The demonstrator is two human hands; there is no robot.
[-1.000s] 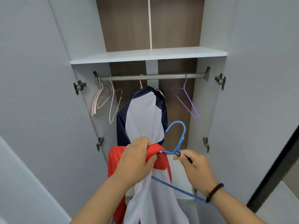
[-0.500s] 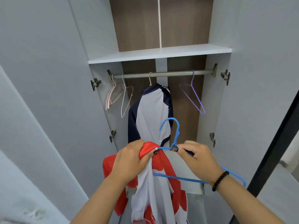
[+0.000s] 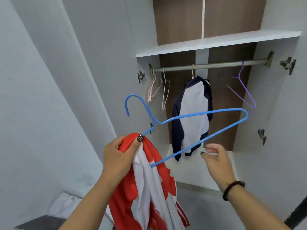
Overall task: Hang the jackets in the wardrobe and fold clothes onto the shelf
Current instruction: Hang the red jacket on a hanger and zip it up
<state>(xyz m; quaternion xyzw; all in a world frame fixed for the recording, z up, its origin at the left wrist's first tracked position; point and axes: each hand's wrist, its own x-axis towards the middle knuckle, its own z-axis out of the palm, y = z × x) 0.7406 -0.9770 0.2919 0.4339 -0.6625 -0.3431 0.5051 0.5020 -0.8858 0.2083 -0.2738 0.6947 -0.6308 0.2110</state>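
My left hand [image 3: 118, 156] grips the collar of a red and white jacket [image 3: 149, 193] together with one end of a blue wire hanger [image 3: 187, 116]. The jacket hangs down from that hand; the hanger's hook points up and left, and its triangle reaches right in front of the wardrobe. My right hand [image 3: 216, 161] hovers just below the hanger's lower wire, fingers loosely spread, holding nothing. A navy and white jacket [image 3: 192, 113] hangs from the wardrobe rail [image 3: 212, 65]. Above the rail runs a white shelf [image 3: 216, 43].
Pale pink and white bare hangers [image 3: 159, 87] hang at the rail's left end, a purple hanger [image 3: 243, 87] at its right. Wardrobe doors stand open on both sides. White cloth [image 3: 66, 205] lies at the lower left.
My right hand has let go of the blue hanger and dropped below it. The hanger has swung up and to the right in my left hand. My view has turned left.
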